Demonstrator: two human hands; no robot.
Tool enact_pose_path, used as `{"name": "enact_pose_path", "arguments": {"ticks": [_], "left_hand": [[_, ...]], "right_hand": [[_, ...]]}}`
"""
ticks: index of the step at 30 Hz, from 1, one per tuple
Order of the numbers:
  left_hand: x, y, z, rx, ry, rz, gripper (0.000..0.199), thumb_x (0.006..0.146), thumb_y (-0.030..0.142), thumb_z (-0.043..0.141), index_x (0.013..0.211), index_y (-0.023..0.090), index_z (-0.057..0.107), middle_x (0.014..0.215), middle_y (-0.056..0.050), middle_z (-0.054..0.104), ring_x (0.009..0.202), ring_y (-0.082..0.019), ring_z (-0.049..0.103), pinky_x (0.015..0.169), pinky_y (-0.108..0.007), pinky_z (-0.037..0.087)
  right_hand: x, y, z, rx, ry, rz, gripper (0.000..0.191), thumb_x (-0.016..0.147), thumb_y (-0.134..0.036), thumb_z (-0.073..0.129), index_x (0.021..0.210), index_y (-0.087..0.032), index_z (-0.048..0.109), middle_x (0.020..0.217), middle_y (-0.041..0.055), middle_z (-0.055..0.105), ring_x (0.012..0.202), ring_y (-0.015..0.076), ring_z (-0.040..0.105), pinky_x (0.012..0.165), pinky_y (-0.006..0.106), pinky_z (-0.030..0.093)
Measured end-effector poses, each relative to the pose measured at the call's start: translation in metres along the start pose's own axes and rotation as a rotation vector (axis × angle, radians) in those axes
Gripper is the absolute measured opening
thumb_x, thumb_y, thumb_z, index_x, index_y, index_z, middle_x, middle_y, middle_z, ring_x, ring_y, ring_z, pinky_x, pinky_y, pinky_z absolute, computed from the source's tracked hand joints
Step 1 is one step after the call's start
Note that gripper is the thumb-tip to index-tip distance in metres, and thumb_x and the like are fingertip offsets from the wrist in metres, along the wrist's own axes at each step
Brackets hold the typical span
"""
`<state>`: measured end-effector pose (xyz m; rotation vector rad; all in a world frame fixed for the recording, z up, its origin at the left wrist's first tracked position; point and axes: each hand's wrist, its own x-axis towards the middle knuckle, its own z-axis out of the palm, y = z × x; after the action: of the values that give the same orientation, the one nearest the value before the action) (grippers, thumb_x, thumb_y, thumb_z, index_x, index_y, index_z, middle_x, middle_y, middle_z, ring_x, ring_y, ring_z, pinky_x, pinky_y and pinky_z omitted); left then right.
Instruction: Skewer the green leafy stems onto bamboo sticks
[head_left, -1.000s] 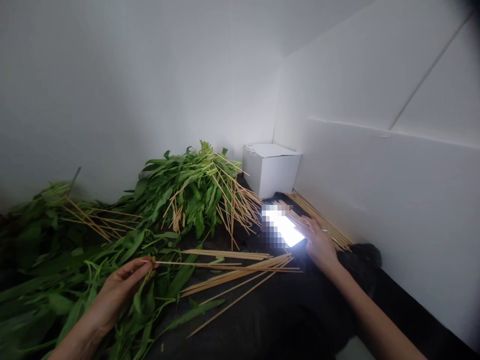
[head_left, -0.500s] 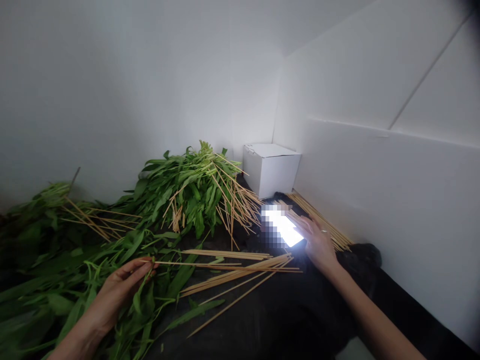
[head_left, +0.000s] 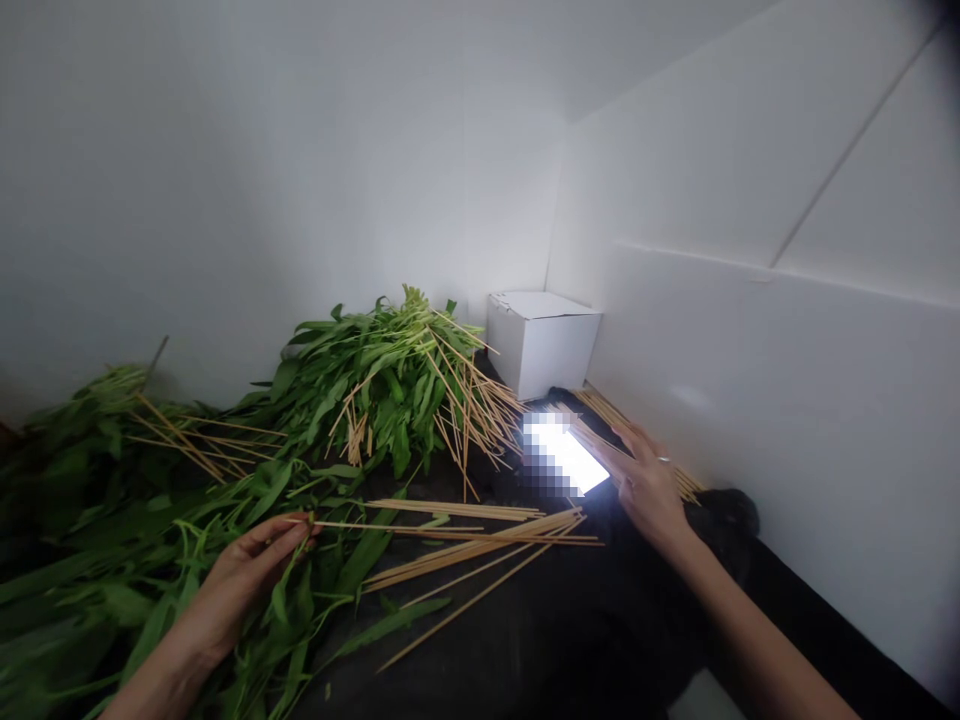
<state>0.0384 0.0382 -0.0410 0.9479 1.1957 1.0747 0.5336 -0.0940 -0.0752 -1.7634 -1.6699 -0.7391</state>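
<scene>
My left hand (head_left: 259,565) pinches the end of a thin bamboo skewer (head_left: 397,526), together with a small piece of green stem at the fingertips. The skewer points right, above other loose skewers (head_left: 480,545) spread on the dark surface. My right hand (head_left: 649,490) is at the right edge of a phone (head_left: 566,455) with a bright screen, partly blurred out. Its fingers stretch toward skewers lying beside the phone, and I see no clear grip. Long green leafy stems (head_left: 281,620) lie under and around my left hand.
Behind stands a heap of leafy greens (head_left: 382,370) with many skewers sticking out. A smaller bunch (head_left: 105,400) with skewers is at the left. A white box (head_left: 555,350) stands in the corner by the white walls. More skewers (head_left: 686,485) lie beyond my right hand.
My right hand has shifted slightly right, away from the phone's edge, while the phone stays in place. My left hand keeps its pinch on the skewer, almost unmoved.
</scene>
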Motion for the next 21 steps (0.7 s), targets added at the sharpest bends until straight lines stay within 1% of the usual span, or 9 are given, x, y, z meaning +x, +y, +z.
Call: {"name": "enact_pose_path", "arguments": {"ticks": [3,5,7,9,11,13,15,18,21], "left_hand": [[-0.002,0.001,0.002,-0.002,0.001,0.014,0.041,0.039,0.030,0.093,0.073,0.018,0.075,0.077,-0.002,0.076,0.070,-0.013,0.070,0.068,-0.011,0.054],[-0.003,0.002,0.003,-0.003,0.003,0.026,0.041,0.038,0.030,0.093,0.072,0.017,0.075,0.077,-0.002,0.076,0.070,-0.013,0.070,0.067,-0.012,0.054],[-0.003,0.003,0.004,0.003,0.000,0.027,0.040,0.038,0.030,0.093,0.072,0.017,0.076,0.077,-0.002,0.076,0.069,-0.013,0.070,0.067,-0.012,0.054],[-0.004,0.004,0.004,0.007,-0.002,0.024,0.040,0.038,0.031,0.093,0.071,0.017,0.076,0.077,-0.002,0.076,0.069,-0.013,0.070,0.066,-0.012,0.054],[-0.004,0.004,0.004,0.010,-0.005,0.023,0.039,0.039,0.032,0.093,0.070,0.017,0.076,0.076,-0.002,0.076,0.069,-0.012,0.069,0.066,-0.011,0.053],[-0.004,0.004,0.003,0.011,-0.012,0.031,0.038,0.040,0.031,0.093,0.070,0.018,0.076,0.077,-0.002,0.076,0.069,-0.012,0.069,0.067,-0.011,0.053],[-0.004,0.003,0.001,0.020,-0.023,0.034,0.037,0.042,0.031,0.093,0.072,0.017,0.076,0.077,-0.003,0.076,0.070,-0.012,0.069,0.067,-0.010,0.052],[-0.002,0.001,-0.002,0.018,-0.039,0.027,0.036,0.045,0.031,0.092,0.075,0.017,0.076,0.079,-0.003,0.076,0.071,-0.012,0.069,0.067,-0.011,0.052],[0.002,-0.004,-0.005,-0.009,-0.053,0.020,0.035,0.047,0.029,0.091,0.077,0.018,0.075,0.081,-0.002,0.076,0.074,-0.012,0.070,0.072,-0.012,0.053]], "right_hand": [[0.005,-0.007,-0.007,0.019,0.013,-0.012,0.061,0.073,0.003,0.041,0.116,-0.032,0.066,0.136,0.0032,0.050,0.131,0.0268,0.039,0.102,0.050,0.040],[0.008,-0.014,-0.010,0.036,0.028,-0.013,0.061,0.072,0.003,0.041,0.116,-0.031,0.066,0.136,0.0042,0.050,0.132,0.0274,0.038,0.102,0.051,0.039],[0.013,-0.024,-0.013,0.065,0.038,-0.016,0.061,0.070,0.003,0.040,0.116,-0.028,0.065,0.136,0.0058,0.050,0.132,0.0281,0.037,0.102,0.052,0.039],[0.018,-0.040,-0.015,0.114,0.034,-0.039,0.059,0.070,0.003,0.041,0.116,-0.025,0.065,0.134,0.0073,0.051,0.131,0.0283,0.037,0.102,0.051,0.039],[0.026,-0.064,-0.017,0.176,0.021,-0.079,0.056,0.071,0.003,0.041,0.114,-0.024,0.065,0.130,0.0077,0.055,0.128,0.0270,0.040,0.102,0.049,0.038],[0.036,-0.093,-0.018,0.251,-0.050,-0.147,0.054,0.073,0.002,0.041,0.116,-0.022,0.064,0.125,0.0087,0.058,0.123,0.0258,0.043,0.099,0.046,0.040],[0.046,-0.126,-0.018,0.329,-0.098,-0.220,0.048,0.076,-0.001,0.042,0.115,-0.020,0.063,0.118,0.0097,0.061,0.113,0.0237,0.049,0.094,0.041,0.043],[0.063,-0.173,-0.016,0.346,-0.280,-0.386,0.037,0.081,-0.006,0.046,0.113,-0.018,0.062,0.104,0.0089,0.065,0.098,0.0212,0.052,0.085,0.036,0.042],[0.077,-0.211,-0.008,0.294,-0.415,-0.511,0.022,0.083,-0.014,0.053,0.102,-0.017,0.063,0.094,0.0078,0.065,0.093,0.0214,0.052,0.081,0.034,0.041]]}}
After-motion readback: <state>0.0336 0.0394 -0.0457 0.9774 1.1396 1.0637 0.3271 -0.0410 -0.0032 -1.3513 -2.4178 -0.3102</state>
